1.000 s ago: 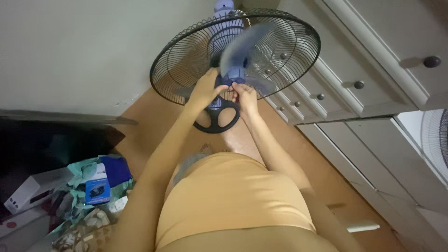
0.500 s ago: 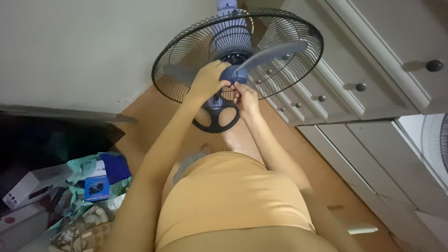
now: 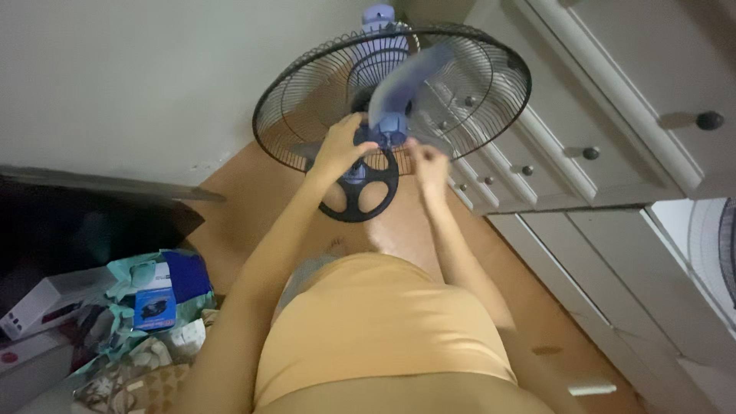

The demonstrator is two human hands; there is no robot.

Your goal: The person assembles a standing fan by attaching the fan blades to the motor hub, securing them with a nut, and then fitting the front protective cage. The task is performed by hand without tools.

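A: So, where does the work on the fan stand?

B: The front guard is off: only the round black wire rear grille (image 3: 307, 115) shows, open toward the camera, with the pale blue plastic blade assembly (image 3: 402, 92) sitting in the middle of it on the motor shaft. The fan stands on the orange-brown floor (image 3: 245, 199), with its black ringed base (image 3: 360, 192) just below the hands.

A: And the hands?

B: The left hand (image 3: 337, 146) is curled around the blue hub (image 3: 387, 126) from the left side, fingers closed on it. The right hand (image 3: 429, 162) is just beside the hub, lower right; it is blurred, the fingers look loosely bent, and I cannot tell whether they grip anything or touch the hub.

A: Is the blade seated or coming off?

B: I cannot tell from this view. The blades are smeared by motion, so the assembly seems to be turning under the hand. My judgement: the blade step is in progress, and the front guard is not on.

A: Anything else nearby?

B: White drawers with dark round knobs (image 3: 590, 153) stand to the right, and a heap of boxes and cloth (image 3: 153, 307) lies at the lower left, well apart from the fan.
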